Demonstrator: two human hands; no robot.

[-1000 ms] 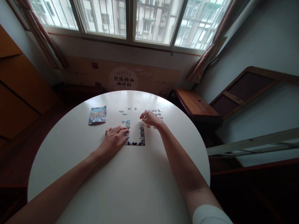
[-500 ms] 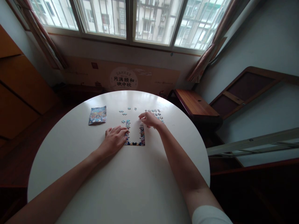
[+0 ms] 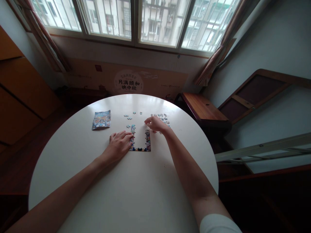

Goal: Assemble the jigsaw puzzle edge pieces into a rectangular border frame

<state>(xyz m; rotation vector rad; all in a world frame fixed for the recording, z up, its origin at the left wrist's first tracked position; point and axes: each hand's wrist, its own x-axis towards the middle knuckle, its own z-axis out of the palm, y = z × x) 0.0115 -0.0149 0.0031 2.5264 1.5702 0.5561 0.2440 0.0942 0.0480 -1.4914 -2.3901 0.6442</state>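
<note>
A partly joined jigsaw puzzle (image 3: 140,149) forms a U-shaped border on the white table, its open side facing away from me. My left hand (image 3: 120,142) lies flat with fingers stretched out, the fingertips touching the border's left side. Just above the top of the right side is my right hand (image 3: 155,124), fingers bent and pinched together; whether a piece is between them I cannot make out. Loose puzzle pieces (image 3: 162,115) are spread behind and right of that hand, partly covered by it. Several more loose pieces (image 3: 129,118) lie beyond the border's left side.
A crinkled picture sheet or bag (image 3: 101,119) with a blue and orange print lies on the left of the round white table (image 3: 116,187). Beyond the table's right edge stands a wooden bench (image 3: 202,106). A barred window (image 3: 133,19) is behind.
Almost nothing differs. My right hand's fingers have shifted very slightly near the top of the border's right side; my left hand stays in place.
</note>
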